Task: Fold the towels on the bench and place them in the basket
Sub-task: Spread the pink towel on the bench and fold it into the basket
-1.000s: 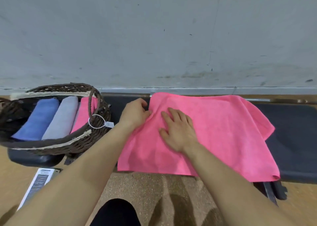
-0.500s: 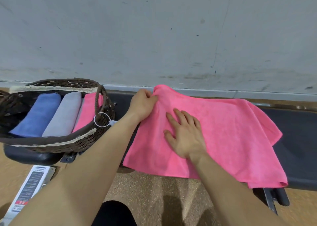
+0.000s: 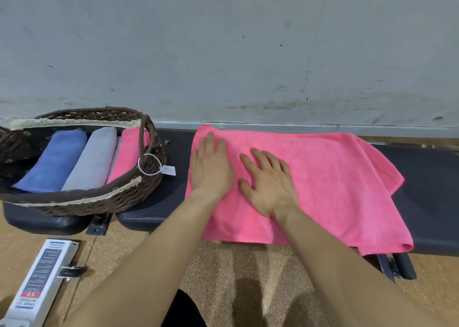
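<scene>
Both hands are flat and open, gripping nothing: left hand (image 3: 212, 166) and right hand (image 3: 269, 182) press palm-down, side by side, on the left part of the pink towel (image 3: 330, 177) spread over the counter (image 3: 429, 177). Basket (image 3: 104, 202) sits at far left.

The head camera looks forward and down, close over the bench (image 3: 427, 185) toward the wall (image 3: 223, 48).

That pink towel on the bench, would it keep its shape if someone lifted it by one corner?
Probably not. The pink towel drapes limply over the bench edge and bunches at its right side, so it would likely hang and sag. It looks thin, so probably light. Its fuzzy surface under the left hand and right hand suggests it grips rather than slips.
</scene>
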The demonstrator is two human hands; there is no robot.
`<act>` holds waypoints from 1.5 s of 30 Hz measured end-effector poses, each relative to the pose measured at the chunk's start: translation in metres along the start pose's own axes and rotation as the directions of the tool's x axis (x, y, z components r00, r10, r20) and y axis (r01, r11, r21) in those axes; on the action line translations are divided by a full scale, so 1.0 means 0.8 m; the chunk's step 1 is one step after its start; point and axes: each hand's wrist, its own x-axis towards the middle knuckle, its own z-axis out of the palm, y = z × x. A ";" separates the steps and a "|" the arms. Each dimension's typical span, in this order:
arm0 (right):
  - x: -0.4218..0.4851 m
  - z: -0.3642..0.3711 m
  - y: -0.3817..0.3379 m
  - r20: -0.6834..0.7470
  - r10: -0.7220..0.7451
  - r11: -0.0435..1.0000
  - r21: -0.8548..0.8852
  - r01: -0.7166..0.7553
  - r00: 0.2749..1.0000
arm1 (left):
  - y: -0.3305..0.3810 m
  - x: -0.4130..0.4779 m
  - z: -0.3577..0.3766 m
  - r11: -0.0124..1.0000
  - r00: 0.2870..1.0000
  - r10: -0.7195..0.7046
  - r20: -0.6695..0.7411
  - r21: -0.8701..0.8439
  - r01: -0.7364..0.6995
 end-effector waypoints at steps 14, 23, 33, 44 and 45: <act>-0.003 0.004 -0.001 -0.042 0.007 1.000 0.009 -0.006 0.999 | -0.016 -0.026 0.022 0.991 0.996 0.047 0.081 0.123 -0.057; -0.030 -0.037 0.051 -0.227 0.133 0.985 0.139 -0.103 0.965 | 0.059 -0.031 -0.002 0.923 0.969 0.246 0.029 0.297 -0.244; -0.128 -0.085 0.306 -0.247 0.799 0.600 0.288 -0.746 0.547 | 0.307 -0.040 0.097 0.860 0.854 0.507 0.119 -0.134 -0.492; -0.108 -0.082 0.343 -0.041 0.654 0.603 0.631 -0.488 0.755 | 0.336 -0.045 0.137 0.912 0.912 0.400 0.087 -0.135 -0.387; -0.105 -0.081 0.347 -0.064 0.677 0.553 0.701 -0.450 0.733 | 0.336 -0.045 0.138 0.911 0.912 0.402 0.085 -0.139 -0.389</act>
